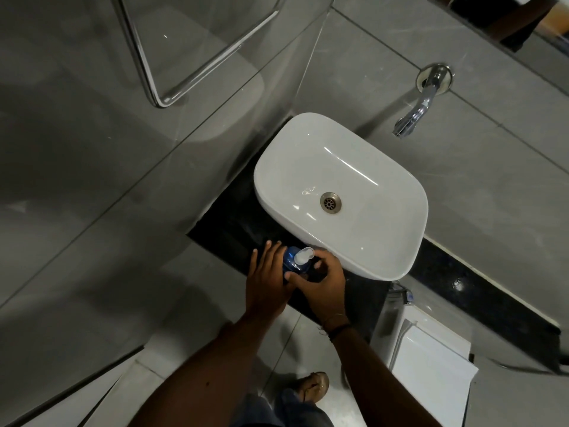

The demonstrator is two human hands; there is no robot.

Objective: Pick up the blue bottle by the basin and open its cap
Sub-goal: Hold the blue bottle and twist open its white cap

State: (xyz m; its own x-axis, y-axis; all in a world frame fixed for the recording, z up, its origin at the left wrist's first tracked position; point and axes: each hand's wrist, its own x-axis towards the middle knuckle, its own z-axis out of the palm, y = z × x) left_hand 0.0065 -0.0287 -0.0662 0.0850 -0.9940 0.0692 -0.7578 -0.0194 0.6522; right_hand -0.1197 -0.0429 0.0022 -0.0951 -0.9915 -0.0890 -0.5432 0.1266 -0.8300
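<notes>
Head view, looking down. The blue bottle (291,262) is shown upright over the dark surface (234,217), just beside the near-left rim of the white basin (340,198), and is enclosed between both hands. The left hand (267,280) is laid against the bottle's left side; its fingers (267,246) are extended and slightly spread along the bottle wall, the tips directed away from the person. The right hand (323,283) is curled against the bottle's right and near sides, with one fingertip pressed to the lower blue wall and the remaining fingers bent inward; whether the bottle's base is touching the surface cannot be told. The white cap (303,255) is seen on the bottle's top, with a flip lid (308,250) that appears partly raised toward the basin; its exact angle cannot be judged. A thin band (337,329) is worn on the right wrist. A round metal drain (331,203) lies at the basin's centre, and a chrome tap (421,103) projects from the grey tiled wall beyond it. A white lidded fixture (431,365) stands below the surface at right, and a sandalled foot (314,386) is visible on the floor.
</notes>
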